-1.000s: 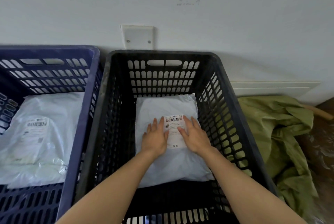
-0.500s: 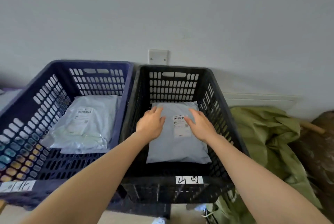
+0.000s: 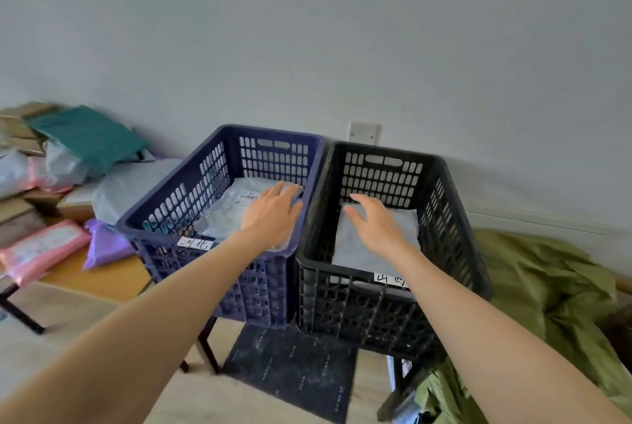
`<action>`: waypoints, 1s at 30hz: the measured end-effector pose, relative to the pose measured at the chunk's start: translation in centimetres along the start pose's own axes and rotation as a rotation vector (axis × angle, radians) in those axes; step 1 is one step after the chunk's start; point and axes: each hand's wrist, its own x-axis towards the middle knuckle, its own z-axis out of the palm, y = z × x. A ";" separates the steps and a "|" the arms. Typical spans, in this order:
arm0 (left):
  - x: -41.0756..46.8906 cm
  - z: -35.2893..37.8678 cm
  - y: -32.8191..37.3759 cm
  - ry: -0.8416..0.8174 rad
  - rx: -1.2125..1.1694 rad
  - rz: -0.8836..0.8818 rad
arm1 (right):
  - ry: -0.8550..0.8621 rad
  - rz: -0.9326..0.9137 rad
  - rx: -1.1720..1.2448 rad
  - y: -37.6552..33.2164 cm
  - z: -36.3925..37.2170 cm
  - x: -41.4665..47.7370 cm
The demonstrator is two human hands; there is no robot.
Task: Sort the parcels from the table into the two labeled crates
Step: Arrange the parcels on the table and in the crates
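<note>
Parcels (image 3: 41, 249) are waiting on the table (image 3: 113, 278) left of the black crate (image 3: 448, 218); a grey parcel (image 3: 355, 254) is lying inside it. Left hand (image 3: 272, 215) and right hand (image 3: 378, 225) are hovering empty, fingers spread. Reading each label before gripping seems wise.

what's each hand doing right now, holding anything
Left hand: open, holding nothing, over the blue crate.
Right hand: open, holding nothing, over the black crate.
</note>
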 end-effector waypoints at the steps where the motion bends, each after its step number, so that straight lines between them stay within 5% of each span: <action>1: -0.8 -0.9 -0.9 0.013 0.012 -0.029 | -0.007 -0.019 0.003 -1.1 0.5 0.0; 17: -11.1 -12.1 -22.7 0.206 0.062 -0.454 | -0.160 -0.317 0.107 -22.9 15.6 4.0; 30: -15.7 -19.3 -45.0 0.191 0.024 -0.469 | -0.210 -0.244 0.059 -36.2 31.5 7.3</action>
